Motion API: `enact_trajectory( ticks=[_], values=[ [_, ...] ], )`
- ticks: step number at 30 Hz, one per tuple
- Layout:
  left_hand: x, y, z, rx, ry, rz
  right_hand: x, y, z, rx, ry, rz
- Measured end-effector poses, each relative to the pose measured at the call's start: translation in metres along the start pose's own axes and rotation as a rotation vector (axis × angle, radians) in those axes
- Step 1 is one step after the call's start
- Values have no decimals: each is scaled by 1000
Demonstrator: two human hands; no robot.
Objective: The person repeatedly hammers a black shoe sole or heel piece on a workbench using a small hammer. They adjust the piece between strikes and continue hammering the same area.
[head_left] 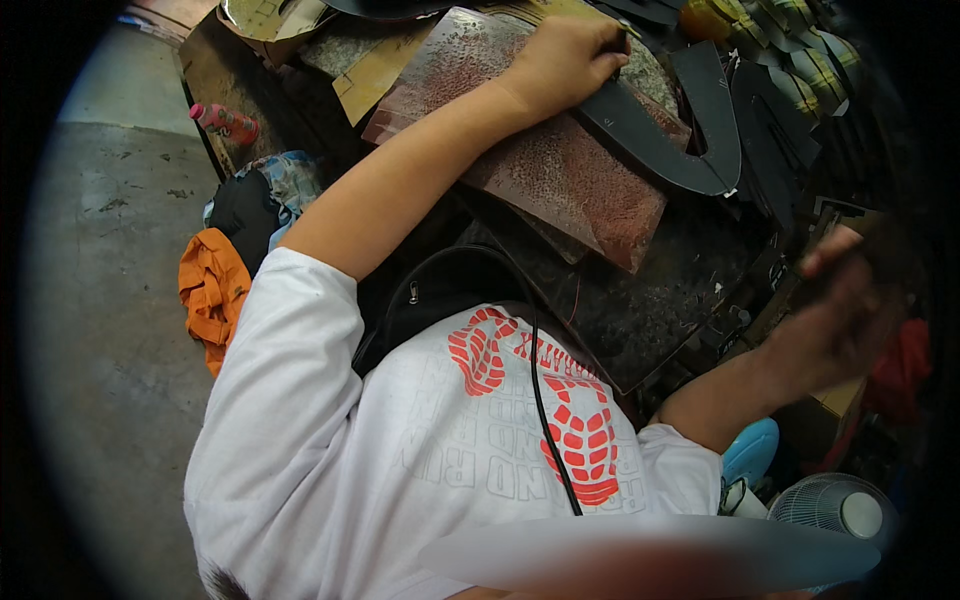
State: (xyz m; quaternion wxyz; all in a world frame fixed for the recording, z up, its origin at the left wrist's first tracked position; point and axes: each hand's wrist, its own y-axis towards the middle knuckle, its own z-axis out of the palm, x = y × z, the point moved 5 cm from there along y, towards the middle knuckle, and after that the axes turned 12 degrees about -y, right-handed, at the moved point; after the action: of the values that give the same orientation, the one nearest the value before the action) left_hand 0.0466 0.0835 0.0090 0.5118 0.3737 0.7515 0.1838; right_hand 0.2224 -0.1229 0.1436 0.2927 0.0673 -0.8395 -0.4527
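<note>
My left hand is closed on one end of a black U-shaped flat piece, which looks like a shoe upper cut-out. The piece lies over a worn reddish-brown board, its curved end toward the right. A small dark and yellowish bit shows by my left fingertips, too small to name. My right hand is raised at the right, apart from the piece and smeared by motion. Its fingers, and anything in them, cannot be made out.
More black cut-outs lie at the upper right, beside bundles of yellow-and-grey pieces. A pink-capped bottle and an orange cloth are at the left. A white fan and a blue rounded object sit at the lower right.
</note>
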Motion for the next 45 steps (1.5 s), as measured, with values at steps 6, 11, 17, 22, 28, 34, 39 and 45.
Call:
enact_trajectory(
  ticks=[6, 11, 17, 22, 28, 34, 39, 45],
  values=[
    [-27, -9, 13, -16, 146, 276, -66, -56, 52, 359, -133, 281],
    [35, -4, 11, -129, -458, -403, -76, -91, 57, 477, -467, 277],
    [37, -11, 11, -54, -494, -443, -76, -99, 52, 460, -506, 330],
    [21, -8, 8, 0, -384, -327, -76, -87, 45, 405, -443, 199],
    [-12, -3, 5, 19, -7, 56, 2, 0, -19, 50, 66, 137],
    [-34, -9, 16, 87, 203, 255, -23, -27, 42, 289, -199, 78],
    [2, -9, 9, -54, -108, -84, -77, -88, 50, 411, -343, 314],
    [38, -13, 13, -85, -624, -474, -62, -95, 49, 473, -483, 357]
  ],
)
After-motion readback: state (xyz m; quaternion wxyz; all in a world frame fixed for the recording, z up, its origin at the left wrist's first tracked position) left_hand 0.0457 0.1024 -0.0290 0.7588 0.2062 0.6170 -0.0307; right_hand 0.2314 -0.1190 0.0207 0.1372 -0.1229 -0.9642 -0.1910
